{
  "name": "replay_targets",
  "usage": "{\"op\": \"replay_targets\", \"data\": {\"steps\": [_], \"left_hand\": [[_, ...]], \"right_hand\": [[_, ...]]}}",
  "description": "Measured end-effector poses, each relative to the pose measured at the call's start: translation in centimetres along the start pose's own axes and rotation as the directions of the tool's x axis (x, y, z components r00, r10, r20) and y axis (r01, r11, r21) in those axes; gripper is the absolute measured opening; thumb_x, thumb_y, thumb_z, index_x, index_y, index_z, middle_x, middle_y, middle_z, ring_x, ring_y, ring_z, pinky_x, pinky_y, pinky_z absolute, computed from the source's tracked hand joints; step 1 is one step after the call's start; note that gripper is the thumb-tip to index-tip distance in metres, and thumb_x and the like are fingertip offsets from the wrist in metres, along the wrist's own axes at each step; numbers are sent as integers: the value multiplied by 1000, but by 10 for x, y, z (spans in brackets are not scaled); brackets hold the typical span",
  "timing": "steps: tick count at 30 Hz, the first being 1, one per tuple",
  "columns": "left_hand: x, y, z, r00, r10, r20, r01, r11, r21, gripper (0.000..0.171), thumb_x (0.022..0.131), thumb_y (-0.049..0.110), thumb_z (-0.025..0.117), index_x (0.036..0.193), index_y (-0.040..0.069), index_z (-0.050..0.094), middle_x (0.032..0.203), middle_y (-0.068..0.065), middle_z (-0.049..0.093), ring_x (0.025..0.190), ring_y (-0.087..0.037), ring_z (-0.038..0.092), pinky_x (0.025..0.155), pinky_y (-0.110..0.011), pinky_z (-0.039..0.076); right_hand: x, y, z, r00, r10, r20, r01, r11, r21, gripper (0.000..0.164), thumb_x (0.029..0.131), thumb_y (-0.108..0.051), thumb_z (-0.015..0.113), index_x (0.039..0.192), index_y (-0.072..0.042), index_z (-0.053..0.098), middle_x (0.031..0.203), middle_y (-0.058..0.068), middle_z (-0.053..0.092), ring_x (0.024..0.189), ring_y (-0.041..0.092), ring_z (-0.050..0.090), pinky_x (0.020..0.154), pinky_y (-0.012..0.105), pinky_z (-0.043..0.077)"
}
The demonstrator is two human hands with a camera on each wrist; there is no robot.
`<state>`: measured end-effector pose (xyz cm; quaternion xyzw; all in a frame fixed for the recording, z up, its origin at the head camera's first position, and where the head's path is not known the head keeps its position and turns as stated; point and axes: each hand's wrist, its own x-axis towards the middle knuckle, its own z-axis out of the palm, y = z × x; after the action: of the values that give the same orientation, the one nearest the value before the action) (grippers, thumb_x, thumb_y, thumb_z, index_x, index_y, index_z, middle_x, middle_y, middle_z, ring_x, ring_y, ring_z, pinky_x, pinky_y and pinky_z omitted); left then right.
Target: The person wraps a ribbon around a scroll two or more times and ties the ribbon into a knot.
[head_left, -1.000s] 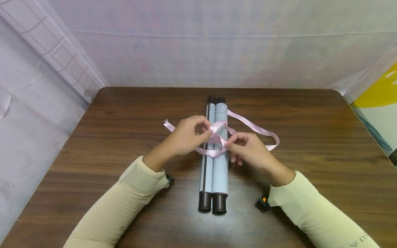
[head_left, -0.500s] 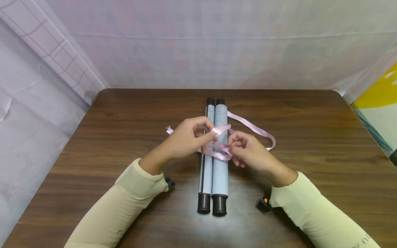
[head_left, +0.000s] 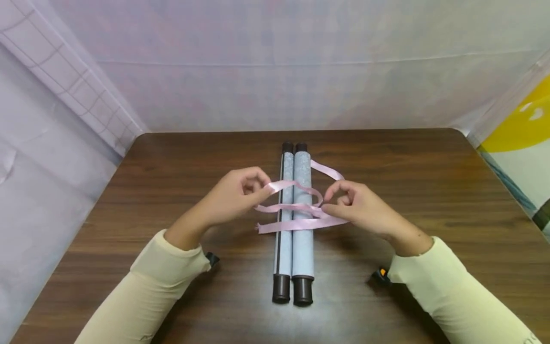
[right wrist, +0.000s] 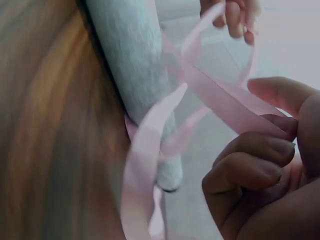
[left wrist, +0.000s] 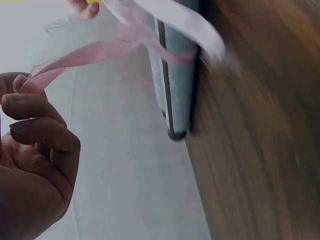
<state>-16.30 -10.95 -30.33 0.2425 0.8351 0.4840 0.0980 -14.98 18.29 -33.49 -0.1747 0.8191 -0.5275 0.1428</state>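
Two light blue scroll rolls (head_left: 303, 253) with dark brown end caps lie side by side on the table, pointing away from me. A pink satin ribbon (head_left: 296, 224) crosses over them in several strands. On the left, my left hand (head_left: 227, 196) pinches one strand between thumb and index finger, and the left wrist view shows this strand (left wrist: 85, 54) stretching from the fingertips towards the rolls. Right of the rolls, my right hand (head_left: 363, 205) pinches another part of the ribbon; in the right wrist view that twisted strand (right wrist: 220, 102) runs into the fingers.
The brown wooden table (head_left: 180, 162) extends on both sides of the rolls. Behind its far edge hangs a pale checked cloth (head_left: 275, 91). More ribbon (head_left: 326, 169) trails beyond the rolls towards my right hand.
My hands have drawn apart, the left one moving left with its strand. A free ribbon end now lies across the nearer part of the rolls, and the wide loop at right has shrunk from view.
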Motion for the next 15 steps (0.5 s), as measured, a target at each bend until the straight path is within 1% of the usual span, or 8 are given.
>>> {"op": "replay_targets", "data": {"steps": [2, 4, 8, 11, 15], "left_hand": [[-1, -3, -7, 1000, 11, -13, -10, 999, 47, 18, 90, 31, 62, 94, 14, 62, 70, -11, 59, 55, -21, 48, 45, -24, 39], [-3, -6, -13, 999, 17, -30, -14, 996, 93, 20, 89, 33, 62, 94, 13, 62, 69, -10, 58, 54, -19, 47, 45, -25, 38], [-6, -9, -23, 998, 17, -54, -8, 986, 165, 22, 89, 33, 62, 93, 12, 63, 68, -7, 58, 53, -18, 46, 44, -26, 37], [-8, -12, -27, 998, 18, -62, -7, 983, 183, 21, 89, 32, 63, 93, 11, 63, 67, -6, 57, 52, -17, 44, 43, -25, 35], [-10, -16, -30, 998, 19, -63, -6, 981, 195, 21, 89, 32, 63, 92, 11, 63, 66, -5, 56, 50, -16, 42, 42, -23, 33]], "right_hand": [[0, 0, -6, 1000, -1, -9, 1, 998, -57, 26, 82, -21, 71, 98, -6, 57, 53, -1, 38, 44, 8, 29, 39, 22, 23], [0, 1, -10, 1000, -8, -15, 6, 993, -118, 25, 81, -21, 72, 95, -5, 58, 54, 0, 38, 44, 8, 31, 39, 21, 24], [1, 2, -15, 999, -20, -29, 13, 973, -233, 20, 81, -25, 72, 84, -7, 63, 54, -1, 41, 45, 7, 33, 41, 21, 27], [0, 5, -17, 999, -12, -31, 2, 955, -296, 22, 83, -30, 70, 78, -10, 65, 52, -4, 41, 44, 6, 32, 41, 21, 26], [-2, 10, -17, 1000, 8, -29, -17, 935, -353, 26, 84, -35, 68, 76, -10, 66, 51, -6, 37, 43, 5, 31, 40, 21, 25]]}}
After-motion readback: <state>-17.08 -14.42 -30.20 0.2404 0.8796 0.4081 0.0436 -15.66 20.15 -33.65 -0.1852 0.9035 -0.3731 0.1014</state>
